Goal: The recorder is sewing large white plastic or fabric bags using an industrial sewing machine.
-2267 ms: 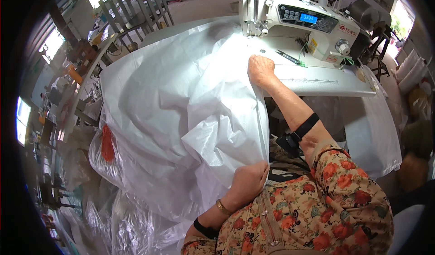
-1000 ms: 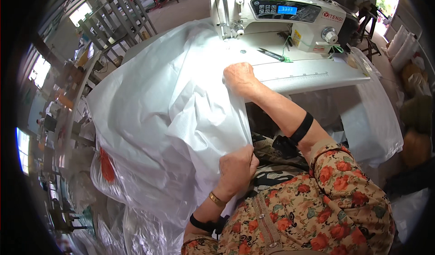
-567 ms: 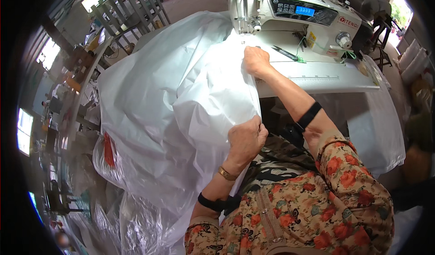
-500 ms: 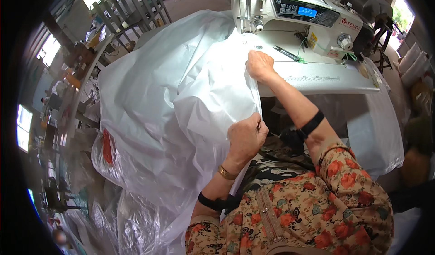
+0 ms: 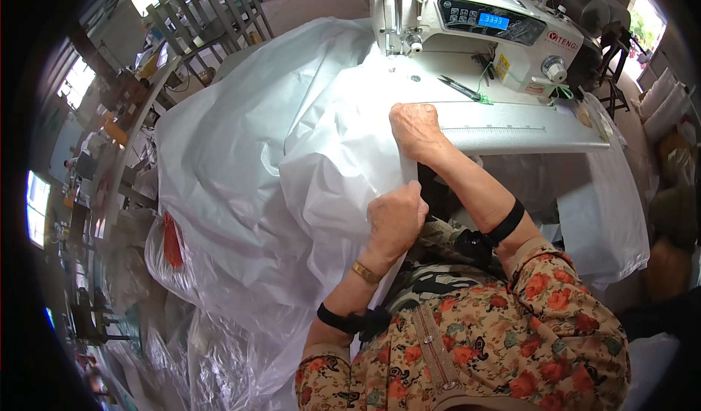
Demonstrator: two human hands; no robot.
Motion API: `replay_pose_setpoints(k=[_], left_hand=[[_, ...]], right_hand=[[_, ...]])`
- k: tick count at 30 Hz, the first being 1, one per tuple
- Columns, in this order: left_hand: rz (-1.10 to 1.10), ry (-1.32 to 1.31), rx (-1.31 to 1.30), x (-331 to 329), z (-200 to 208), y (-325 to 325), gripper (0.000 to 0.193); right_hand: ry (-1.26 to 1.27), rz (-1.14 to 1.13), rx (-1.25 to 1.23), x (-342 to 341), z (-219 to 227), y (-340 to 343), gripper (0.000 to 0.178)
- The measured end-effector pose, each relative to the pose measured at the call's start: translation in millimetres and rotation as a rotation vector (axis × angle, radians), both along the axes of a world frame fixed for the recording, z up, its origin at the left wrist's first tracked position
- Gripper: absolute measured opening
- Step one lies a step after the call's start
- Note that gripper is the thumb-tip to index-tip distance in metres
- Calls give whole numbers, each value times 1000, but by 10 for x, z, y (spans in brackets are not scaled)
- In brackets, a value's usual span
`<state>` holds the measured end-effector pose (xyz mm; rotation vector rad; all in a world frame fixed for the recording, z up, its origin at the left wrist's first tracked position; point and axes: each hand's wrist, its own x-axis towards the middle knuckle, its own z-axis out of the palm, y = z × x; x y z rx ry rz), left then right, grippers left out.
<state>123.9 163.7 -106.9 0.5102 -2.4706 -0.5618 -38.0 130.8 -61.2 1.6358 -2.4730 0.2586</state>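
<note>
A large sheet of white, slightly shiny plastic-like fabric (image 5: 241,141) spreads over the left of the table and hangs down toward me. Its right edge runs between my two hands. My left hand (image 5: 395,219), with a gold-coloured band at the wrist, is closed on that edge near my lap. Farther up, my right hand (image 5: 416,130) grips the same edge just in front of the sewing table's rim. Beyond it stands a white sewing machine (image 5: 467,24) with a lit display; the fabric reaches up to its needle area, where bright light hides detail.
Black thread snips (image 5: 458,87) lie on the machine bed (image 5: 504,122), by green thread. Clear plastic (image 5: 226,352) bunches at the lower left, near a red piece (image 5: 172,241). Metal racks (image 5: 208,16) stand at the far left. Pale sheeting (image 5: 602,214) hangs off the table's right end.
My right hand has come toward me, away from the needle, still holding the fabric edge. My left hand stays nearly in place, its fingers turned slightly.
</note>
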Motion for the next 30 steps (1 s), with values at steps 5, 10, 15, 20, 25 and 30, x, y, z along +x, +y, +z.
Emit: replay_pose_setpoints(k=[5, 10, 15, 20, 25, 30], left_hand=[[14, -34, -91, -134, 77, -192, 15], [54, -37, -130, -343, 138, -442, 15], [86, -29, -116, -406, 103, -427, 15], [-16, -3, -71, -21, 238, -221, 12], [9, 185, -218, 276, 427, -239, 42], [-89, 35, -418, 245, 624, -473, 41]], right_hand=[[46, 36, 72, -88, 101, -169, 8], [135, 44, -115, -328, -48, -458, 9], [44, 24, -81, -401, -63, -443, 13], [-193, -37, -282, -58, -193, 182, 31], [-1165, 15, -568, 396, -524, 881, 35], [-1516, 207, -591, 858, -1147, 1055, 45]])
